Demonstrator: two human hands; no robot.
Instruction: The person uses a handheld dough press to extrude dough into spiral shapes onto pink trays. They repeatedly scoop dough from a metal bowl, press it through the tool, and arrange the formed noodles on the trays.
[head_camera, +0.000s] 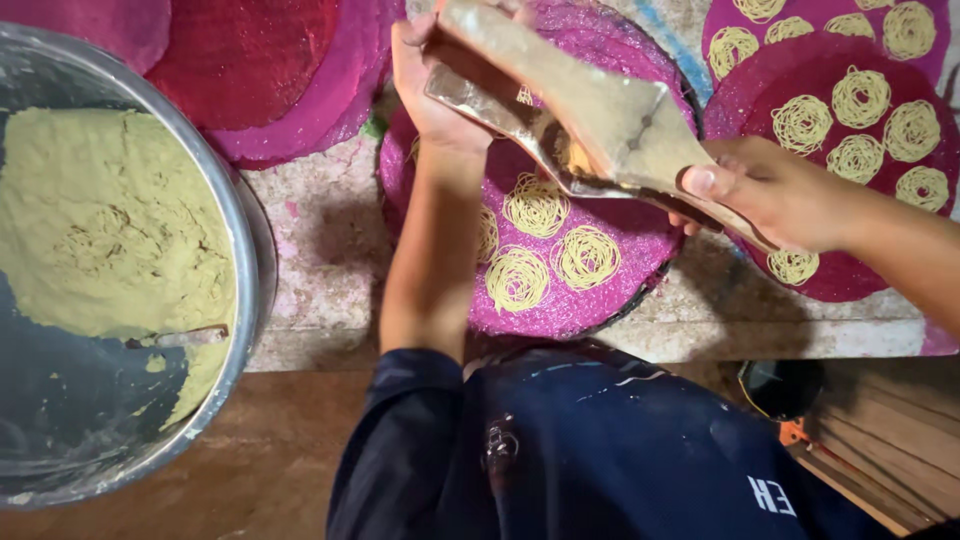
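Observation:
Both my hands grip a wooden noodle press (600, 120) held over a round magenta woven mat (620, 290). My left hand (435, 85) clasps its far handle near the top of the view. At the right, my right hand (775, 195) holds the near handle. Thin yellow dough strands hang from the press's middle. Several coiled yellow noodle nests (585, 257) lie on the mat below the press.
A big metal bowl (245, 250) at the left holds yellowish dough (100, 220) and a spoon (180, 337). Another magenta mat (760, 85) with several noodle nests lies at the right, bare mats (270, 70) at the top left. My dark blue trousers (600, 460) fill the bottom.

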